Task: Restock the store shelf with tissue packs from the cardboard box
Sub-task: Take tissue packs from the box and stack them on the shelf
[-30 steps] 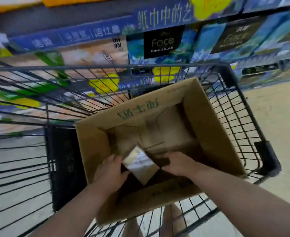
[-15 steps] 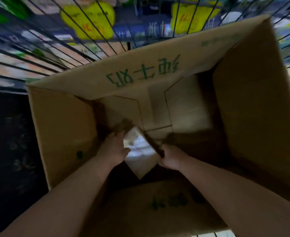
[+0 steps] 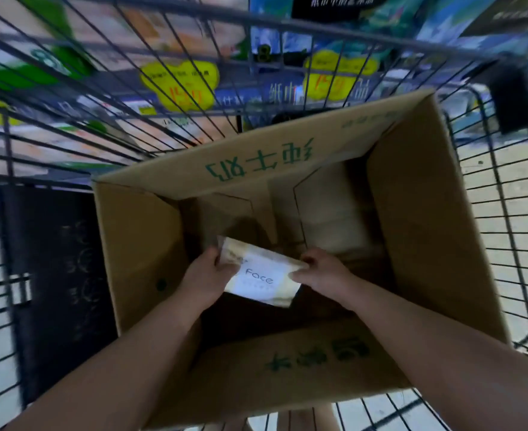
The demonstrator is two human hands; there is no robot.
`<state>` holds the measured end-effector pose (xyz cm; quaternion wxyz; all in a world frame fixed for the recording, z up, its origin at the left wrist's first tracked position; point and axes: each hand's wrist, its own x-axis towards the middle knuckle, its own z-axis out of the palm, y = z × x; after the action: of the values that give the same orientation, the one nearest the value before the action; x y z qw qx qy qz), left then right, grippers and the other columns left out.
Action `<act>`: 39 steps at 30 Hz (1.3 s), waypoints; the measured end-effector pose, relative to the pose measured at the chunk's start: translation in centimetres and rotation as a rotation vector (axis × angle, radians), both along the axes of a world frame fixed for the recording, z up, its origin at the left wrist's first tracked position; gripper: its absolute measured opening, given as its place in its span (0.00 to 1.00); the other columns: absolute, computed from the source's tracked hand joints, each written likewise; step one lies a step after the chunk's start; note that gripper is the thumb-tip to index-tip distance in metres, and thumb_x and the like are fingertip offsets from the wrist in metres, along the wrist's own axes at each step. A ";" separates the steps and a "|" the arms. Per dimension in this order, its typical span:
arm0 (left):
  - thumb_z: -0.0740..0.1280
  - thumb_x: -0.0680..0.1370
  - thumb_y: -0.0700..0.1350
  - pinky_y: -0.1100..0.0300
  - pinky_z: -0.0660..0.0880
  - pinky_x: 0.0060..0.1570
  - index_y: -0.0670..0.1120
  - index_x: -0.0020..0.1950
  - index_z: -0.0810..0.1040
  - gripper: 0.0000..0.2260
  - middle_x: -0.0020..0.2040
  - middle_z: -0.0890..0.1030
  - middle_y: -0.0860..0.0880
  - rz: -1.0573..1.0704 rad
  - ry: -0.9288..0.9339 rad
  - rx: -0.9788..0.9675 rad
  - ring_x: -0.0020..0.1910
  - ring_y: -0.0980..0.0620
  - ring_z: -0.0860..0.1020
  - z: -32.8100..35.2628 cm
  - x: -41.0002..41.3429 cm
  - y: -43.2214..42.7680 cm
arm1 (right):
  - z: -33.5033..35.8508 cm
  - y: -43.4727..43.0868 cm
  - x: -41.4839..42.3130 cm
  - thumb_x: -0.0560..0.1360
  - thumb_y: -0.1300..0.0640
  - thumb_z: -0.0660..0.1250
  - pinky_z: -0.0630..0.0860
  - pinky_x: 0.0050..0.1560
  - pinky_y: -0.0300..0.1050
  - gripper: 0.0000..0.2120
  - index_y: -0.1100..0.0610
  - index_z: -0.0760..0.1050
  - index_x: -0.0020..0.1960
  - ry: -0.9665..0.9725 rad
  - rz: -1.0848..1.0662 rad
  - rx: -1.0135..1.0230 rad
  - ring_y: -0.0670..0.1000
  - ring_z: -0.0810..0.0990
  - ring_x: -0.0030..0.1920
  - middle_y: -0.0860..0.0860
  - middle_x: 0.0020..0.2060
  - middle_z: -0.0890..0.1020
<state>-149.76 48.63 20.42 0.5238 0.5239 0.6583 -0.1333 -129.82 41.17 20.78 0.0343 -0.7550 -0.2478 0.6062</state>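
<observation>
A person leans over a wire shopping cart [image 3: 511,98], both forearms reaching down into an open cardboard box [image 3: 427,228] that sits in the cart's basket. The box has green printing on its far flap and on its near flap, and its flaps stand open.

Between the hands, in the near half of the box, is a single tissue pack [image 3: 264,279], pale with a white label that reads "Face", its label side facing up. It lies skewed, with one corner pointing far-left and the opposite corner near-right. I cannot tell whether it rests on the box floor or hangs clear of it.

The left hand [image 3: 203,276] grips the pack's left end: the thumb lies over the top face near the label, and the other fingers [image 3: 213,255] curl round the far-left edge. The right hand [image 3: 325,273] grips the right end, its fingers [image 3: 300,276] bent and pinching the edge of the wrapper, with the knuckles raised above the pack. So the pack spans the gap between the two hands, with fingers closed on both of its short ends.

A black panel [image 3: 54,275] stands in the cart just left of the box. Beyond the far wires, the store shelf [image 3: 284,93] shows blurred, colourful packs and two yellow price tags [image 3: 180,84].
</observation>
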 end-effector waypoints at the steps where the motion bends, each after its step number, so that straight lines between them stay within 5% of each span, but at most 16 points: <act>1: 0.65 0.78 0.48 0.57 0.71 0.51 0.44 0.67 0.71 0.18 0.57 0.76 0.48 0.048 -0.031 -0.006 0.54 0.49 0.75 1.3 0.1 -0.1 | 1.4 0.4 0.2 0.74 0.56 0.69 0.73 0.49 0.41 0.21 0.57 0.69 0.65 0.019 -0.044 0.033 0.52 0.77 0.55 0.54 0.57 0.77; 5: 0.66 0.78 0.48 0.53 0.75 0.49 0.43 0.66 0.71 0.18 0.55 0.78 0.46 0.231 -0.096 0.049 0.49 0.48 0.77 6.6 0.5 -0.4 | 6.7 1.7 0.4 0.76 0.55 0.67 0.78 0.52 0.50 0.20 0.57 0.67 0.66 0.027 -0.213 0.160 0.55 0.78 0.53 0.55 0.53 0.76; 9: 0.66 0.78 0.44 0.61 0.68 0.40 0.42 0.62 0.73 0.14 0.48 0.76 0.48 0.316 -0.114 0.170 0.40 0.54 0.73 12.0 0.8 -0.8 | 11.7 2.4 0.3 0.76 0.53 0.66 0.78 0.55 0.57 0.19 0.57 0.70 0.64 -0.041 -0.244 0.251 0.58 0.79 0.55 0.56 0.56 0.78; 13: 0.65 0.78 0.44 0.62 0.69 0.32 0.44 0.56 0.73 0.08 0.47 0.77 0.48 0.342 -0.148 0.263 0.36 0.57 0.73 17.3 0.2 -1.0 | 16.9 3.3 -0.3 0.75 0.52 0.67 0.77 0.58 0.56 0.19 0.55 0.71 0.65 -0.062 -0.238 0.364 0.57 0.78 0.57 0.54 0.53 0.78; 17: 0.65 0.78 0.47 0.56 0.74 0.48 0.43 0.60 0.74 0.13 0.51 0.77 0.46 0.371 -0.142 0.359 0.49 0.46 0.77 22.7 -1.0 -1.6 | 21.9 4.3 -1.1 0.74 0.52 0.68 0.77 0.58 0.52 0.14 0.56 0.76 0.58 -0.026 -0.153 0.506 0.55 0.79 0.55 0.52 0.50 0.79; 20: 0.67 0.77 0.46 0.56 0.74 0.48 0.43 0.57 0.76 0.11 0.51 0.80 0.45 0.464 -0.170 0.440 0.49 0.46 0.78 26.8 -2.2 -2.2 | 25.8 5.0 -2.3 0.75 0.50 0.67 0.75 0.54 0.47 0.15 0.56 0.76 0.59 0.004 -0.075 0.569 0.53 0.79 0.54 0.51 0.52 0.80; 24: 0.70 0.71 0.53 0.49 0.77 0.53 0.44 0.53 0.77 0.16 0.51 0.83 0.43 0.624 -0.230 0.531 0.48 0.44 0.81 31.1 -4.8 -3.0 | 30.7 6.0 -5.1 0.74 0.51 0.69 0.78 0.56 0.53 0.14 0.54 0.75 0.57 0.085 0.044 0.687 0.53 0.81 0.53 0.52 0.54 0.82; 27: 0.71 0.71 0.52 0.47 0.78 0.52 0.46 0.49 0.76 0.13 0.50 0.82 0.42 0.729 -0.235 0.620 0.47 0.45 0.80 34.0 -7.3 -4.0 | 34.3 6.5 -7.8 0.75 0.56 0.69 0.77 0.57 0.55 0.09 0.53 0.71 0.53 0.149 0.155 0.768 0.53 0.79 0.53 0.50 0.51 0.80; 31: 0.68 0.75 0.48 0.58 0.76 0.40 0.47 0.53 0.76 0.09 0.46 0.81 0.48 0.841 -0.220 0.740 0.44 0.50 0.79 37.7 -11.2 -6.1 | 38.0 6.5 -12.3 0.76 0.55 0.67 0.77 0.55 0.51 0.08 0.52 0.72 0.54 0.183 0.287 0.864 0.51 0.79 0.52 0.47 0.49 0.79; 35: 0.66 0.76 0.49 0.53 0.76 0.49 0.46 0.53 0.78 0.10 0.49 0.82 0.47 0.907 -0.205 0.853 0.48 0.48 0.80 40.8 -16.5 -9.1 | 40.9 6.1 -18.0 0.74 0.55 0.69 0.78 0.55 0.56 0.09 0.52 0.72 0.54 0.214 0.373 0.952 0.52 0.81 0.52 0.50 0.50 0.81; 39: 0.67 0.73 0.52 0.50 0.78 0.47 0.46 0.49 0.78 0.11 0.46 0.82 0.48 1.011 -0.186 0.935 0.46 0.48 0.80 43.6 -22.8 -12.6 | 43.8 4.6 -25.1 0.73 0.56 0.69 0.76 0.48 0.49 0.10 0.52 0.73 0.53 0.251 0.452 1.021 0.54 0.80 0.51 0.52 0.50 0.81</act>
<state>-172.54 36.04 64.03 0.2953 0.3329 0.7623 0.4699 -154.92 45.78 64.60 0.2933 -0.4930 -0.6587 0.4868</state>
